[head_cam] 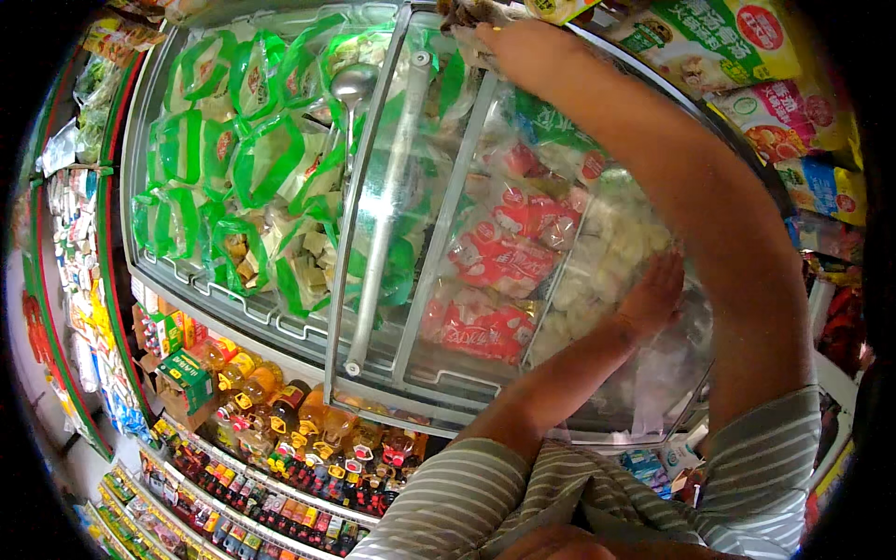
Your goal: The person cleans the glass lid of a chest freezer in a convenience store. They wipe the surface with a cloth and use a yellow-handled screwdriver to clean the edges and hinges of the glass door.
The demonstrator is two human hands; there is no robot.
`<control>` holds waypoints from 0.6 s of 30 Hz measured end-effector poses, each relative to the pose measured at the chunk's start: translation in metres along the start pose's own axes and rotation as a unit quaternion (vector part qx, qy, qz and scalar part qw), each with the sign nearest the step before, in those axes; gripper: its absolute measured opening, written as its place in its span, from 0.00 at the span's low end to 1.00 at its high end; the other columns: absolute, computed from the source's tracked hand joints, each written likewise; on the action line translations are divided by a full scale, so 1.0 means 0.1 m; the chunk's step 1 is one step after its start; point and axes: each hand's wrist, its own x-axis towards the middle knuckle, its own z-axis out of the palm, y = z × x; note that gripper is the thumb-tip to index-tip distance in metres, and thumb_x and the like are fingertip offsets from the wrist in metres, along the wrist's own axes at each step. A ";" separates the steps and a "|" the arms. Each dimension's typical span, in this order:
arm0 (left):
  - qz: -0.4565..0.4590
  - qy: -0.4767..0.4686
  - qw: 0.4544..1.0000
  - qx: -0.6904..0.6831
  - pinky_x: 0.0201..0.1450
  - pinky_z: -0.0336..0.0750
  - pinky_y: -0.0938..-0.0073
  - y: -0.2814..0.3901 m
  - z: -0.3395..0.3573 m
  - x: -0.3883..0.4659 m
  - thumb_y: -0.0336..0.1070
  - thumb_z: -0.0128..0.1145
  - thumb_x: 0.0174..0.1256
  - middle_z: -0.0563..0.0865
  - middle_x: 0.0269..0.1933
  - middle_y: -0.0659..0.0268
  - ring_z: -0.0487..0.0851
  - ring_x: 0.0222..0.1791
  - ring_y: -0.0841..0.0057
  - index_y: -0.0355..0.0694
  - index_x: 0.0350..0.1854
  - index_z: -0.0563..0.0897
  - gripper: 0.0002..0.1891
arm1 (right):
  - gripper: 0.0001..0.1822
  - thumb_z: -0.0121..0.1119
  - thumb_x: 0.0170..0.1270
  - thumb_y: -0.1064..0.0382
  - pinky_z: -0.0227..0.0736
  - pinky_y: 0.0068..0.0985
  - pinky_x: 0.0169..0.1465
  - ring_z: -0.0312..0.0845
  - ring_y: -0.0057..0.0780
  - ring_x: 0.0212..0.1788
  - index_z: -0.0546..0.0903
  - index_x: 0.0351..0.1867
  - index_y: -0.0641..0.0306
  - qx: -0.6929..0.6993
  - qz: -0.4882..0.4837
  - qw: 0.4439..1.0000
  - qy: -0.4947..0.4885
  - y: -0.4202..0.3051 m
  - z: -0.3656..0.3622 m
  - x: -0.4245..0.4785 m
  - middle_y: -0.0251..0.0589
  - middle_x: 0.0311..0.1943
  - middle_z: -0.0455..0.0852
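My right hand [509,47] reaches to the far edge of a chest freezer, with a crumpled brown and white cloth [467,19] under its fingers. My left hand [652,288] rests on the sliding glass lid [437,168], above pale frozen food [598,259]; it holds nothing. Through the glass show red-printed food bags [500,252]. The freezer's left half is uncovered, with several green-and-clear plastic bags [262,164] of food inside. A metal ladle [355,82] lies among them beside the lid frame. A long metal handle [385,203] runs along the lid.
Packaged foods [714,42] line the freezer's far right edge. Oil bottles [262,381] and shelves of sauce bottles [241,493] stand along its near side. A small green carton [183,378] sits by the bottles. At the left are shelves of packets [77,231].
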 end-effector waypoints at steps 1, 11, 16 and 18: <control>-0.002 0.029 0.999 0.021 0.80 0.46 0.45 0.00 0.03 -0.03 0.59 0.60 0.61 0.64 0.75 0.40 0.59 0.78 0.48 0.24 0.71 0.68 0.45 | 0.31 0.54 0.65 0.65 0.81 0.46 0.43 0.87 0.49 0.43 0.69 0.72 0.49 0.012 -0.002 1.000 0.007 -0.08 -0.05 -0.06 0.52 0.41 0.88; -0.021 0.090 0.986 -0.136 0.81 0.44 0.45 -0.05 0.11 0.02 0.60 0.59 0.62 0.68 0.74 0.43 0.58 0.78 0.46 0.26 0.70 0.70 0.44 | 0.38 0.54 0.63 0.67 0.82 0.46 0.43 0.88 0.51 0.42 0.63 0.76 0.43 -0.023 0.056 0.998 0.010 -0.23 0.09 -0.26 0.53 0.39 0.88; -0.016 0.117 0.990 -0.082 0.81 0.46 0.47 0.05 0.04 -0.05 0.57 0.61 0.61 0.70 0.73 0.43 0.61 0.77 0.48 0.27 0.67 0.73 0.40 | 0.37 0.55 0.63 0.65 0.81 0.47 0.40 0.87 0.53 0.37 0.64 0.76 0.43 -0.059 0.047 0.996 0.052 -0.23 0.13 -0.23 0.53 0.37 0.89; -0.009 0.127 0.980 -0.153 0.81 0.47 0.47 0.06 -0.05 -0.04 0.57 0.60 0.62 0.70 0.72 0.44 0.62 0.76 0.50 0.27 0.65 0.74 0.39 | 0.36 0.54 0.64 0.65 0.81 0.48 0.40 0.87 0.53 0.37 0.64 0.76 0.43 -0.051 0.066 0.996 0.026 -0.30 0.09 -0.21 0.53 0.38 0.88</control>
